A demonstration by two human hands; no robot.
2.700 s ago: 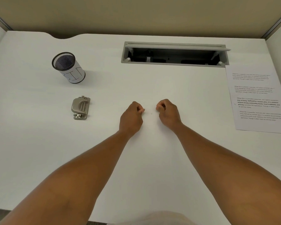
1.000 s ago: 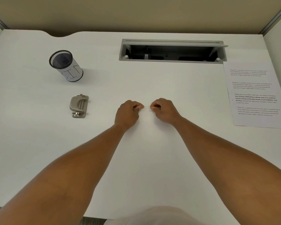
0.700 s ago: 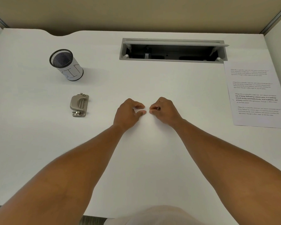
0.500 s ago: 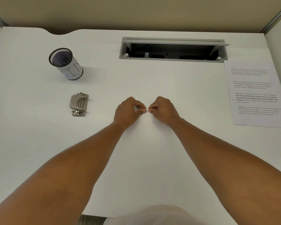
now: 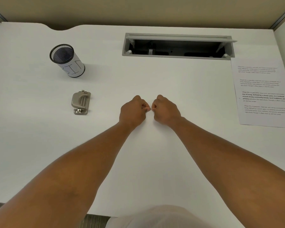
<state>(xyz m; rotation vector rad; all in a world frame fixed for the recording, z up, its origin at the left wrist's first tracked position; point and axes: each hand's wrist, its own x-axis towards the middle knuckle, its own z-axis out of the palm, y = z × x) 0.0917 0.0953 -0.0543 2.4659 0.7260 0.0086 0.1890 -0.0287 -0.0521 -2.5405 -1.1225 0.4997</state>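
Observation:
My left hand (image 5: 132,111) and my right hand (image 5: 165,111) rest on the middle of the white desk (image 5: 155,162), fingers curled into loose fists. Their knuckles face each other and the fingertips are almost touching. No object shows in either hand; whatever might sit between the fingertips is too small to tell. A small metal hole punch (image 5: 81,102) lies on the desk to the left of my left hand, apart from it. A printed sheet of paper (image 5: 262,92) lies flat at the right edge.
A black mesh cup (image 5: 67,60) wrapped in white paper with handwritten letters stands at the back left. An open grey cable hatch (image 5: 178,46) is sunk into the desk at the back. Partition walls close the back and sides.
The two hands have moved closer together until their fingertips nearly meet. The fingers, briefly loosened, are curled in tight again. The view shifted slightly.

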